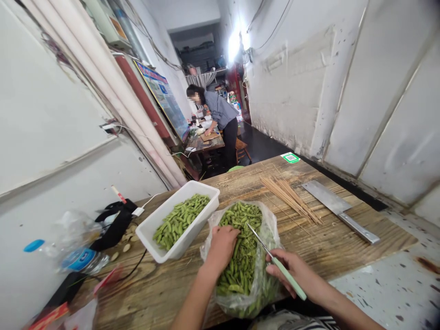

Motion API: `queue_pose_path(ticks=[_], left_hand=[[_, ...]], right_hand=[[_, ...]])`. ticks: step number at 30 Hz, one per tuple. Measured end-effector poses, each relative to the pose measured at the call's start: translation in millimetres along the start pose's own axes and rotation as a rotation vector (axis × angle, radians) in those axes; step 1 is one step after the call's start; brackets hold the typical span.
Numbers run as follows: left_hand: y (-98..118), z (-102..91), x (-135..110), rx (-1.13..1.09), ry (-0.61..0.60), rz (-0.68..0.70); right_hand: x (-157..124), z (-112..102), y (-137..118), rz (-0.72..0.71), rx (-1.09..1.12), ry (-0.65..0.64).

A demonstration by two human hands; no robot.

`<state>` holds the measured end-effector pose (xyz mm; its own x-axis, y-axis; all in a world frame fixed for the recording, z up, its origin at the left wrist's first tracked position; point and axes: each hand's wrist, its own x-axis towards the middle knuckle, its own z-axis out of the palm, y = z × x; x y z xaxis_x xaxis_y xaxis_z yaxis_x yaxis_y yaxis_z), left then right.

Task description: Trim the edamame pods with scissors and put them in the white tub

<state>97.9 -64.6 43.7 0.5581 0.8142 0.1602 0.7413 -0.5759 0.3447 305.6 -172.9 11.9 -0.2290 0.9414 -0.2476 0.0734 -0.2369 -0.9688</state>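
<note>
A clear plastic bag [271, 224] full of green edamame pods [237, 270] lies open in front of me on the wooden table. My left hand [223, 247] reaches into its left side, fingers curled down and closed on pods at the top of the heap; the fingertips are partly hidden. In my right hand [292, 270], at the bag's right edge, is a pair of scissors [264, 247] with pale green handles, seen edge-on. Their metal tips point up and left, over the pods. A white plastic tub [178, 254] left of the bag holds more pods [184, 217].
Thin wooden skewers [292, 199] and a cleaver [326, 197] lie on the table [319, 256] to the right. A water bottle [84, 260], cables and a red packet [106, 279] crowd the left edge. Farther back, a person [220, 110] bends over another table [209, 145].
</note>
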Motion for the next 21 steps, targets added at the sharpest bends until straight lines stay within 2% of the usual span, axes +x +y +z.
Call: queue_pose_path(ticks=[2, 5, 7, 10, 14, 21], left_hand=[[1, 2.0, 3, -0.048, 0.037, -0.021], [7, -3.6, -4, -0.284, 0.097, -0.165], [15, -11.5, -10, -0.509, 0.054, -0.262], [26, -23.1, -19, -0.732, -0.02, -0.303], [29, -29.1, -25, -0.811, -0.037, -0.333], [27, -28.9, -29, -0.855, -0.121, -0.298]], right_hand=[[-5, -3, -8, -0.009, -0.042, -0.004], [-14, -7, -24, -0.101, -0.212, 0.01], [-19, -9, -35, -0.16, -0.318, 0.012], [-21, -7, -45, -0.172, -0.374, -0.026], [-20, -3, -47, -0.155, -0.386, -0.039], [-20, -5, -49, -0.155, -0.411, -0.092]])
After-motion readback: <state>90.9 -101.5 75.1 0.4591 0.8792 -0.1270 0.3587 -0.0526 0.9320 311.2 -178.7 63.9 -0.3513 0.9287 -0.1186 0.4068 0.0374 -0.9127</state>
